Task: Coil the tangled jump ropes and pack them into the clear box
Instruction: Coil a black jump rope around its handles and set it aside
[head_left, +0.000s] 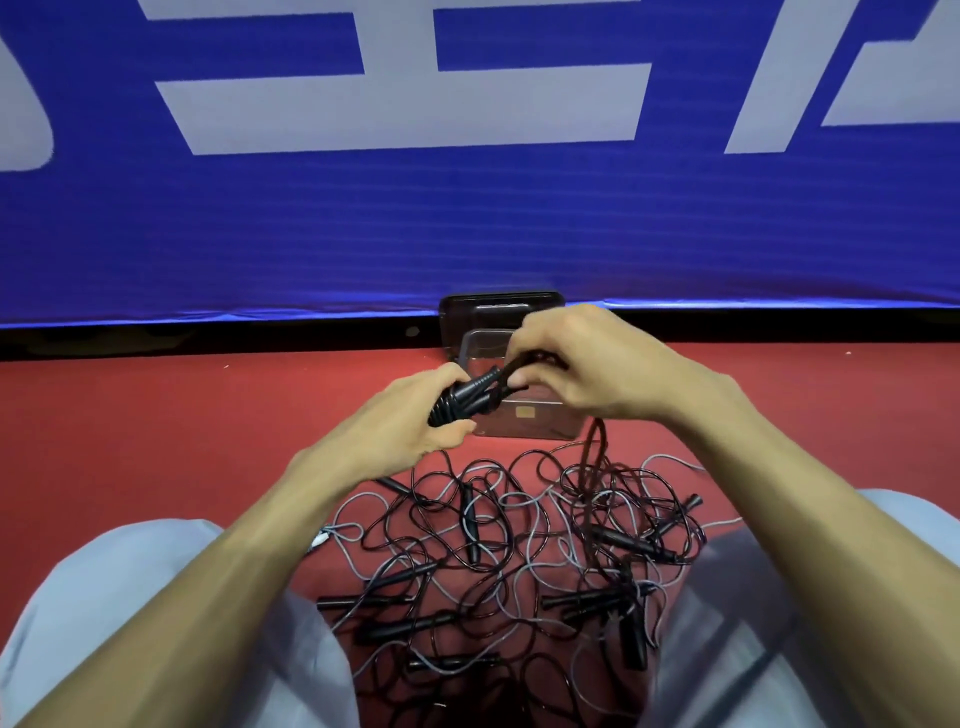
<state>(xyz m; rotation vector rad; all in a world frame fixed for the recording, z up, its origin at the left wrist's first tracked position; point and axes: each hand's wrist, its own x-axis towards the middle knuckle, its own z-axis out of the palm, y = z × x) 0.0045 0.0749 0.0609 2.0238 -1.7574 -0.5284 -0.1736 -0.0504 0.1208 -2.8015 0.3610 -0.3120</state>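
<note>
My left hand (415, 415) grips a black jump rope bundle (467, 397), its cord wound round the handles. My right hand (576, 364) pinches the cord at the bundle's upper end, and a loose strand hangs from it down to the floor. Both hands are held just above the clear box (540, 423), which stands open on the red floor and is mostly hidden behind them. A tangled pile of black and grey jump ropes (519, 551) with several black handles lies on the floor between my knees.
A black lid or tray (467, 306) leans against the base of a blue banner wall (467, 223) right behind the box. My knees in light grey trousers (130, 597) flank the pile. Red floor (182, 415) stretches to both sides.
</note>
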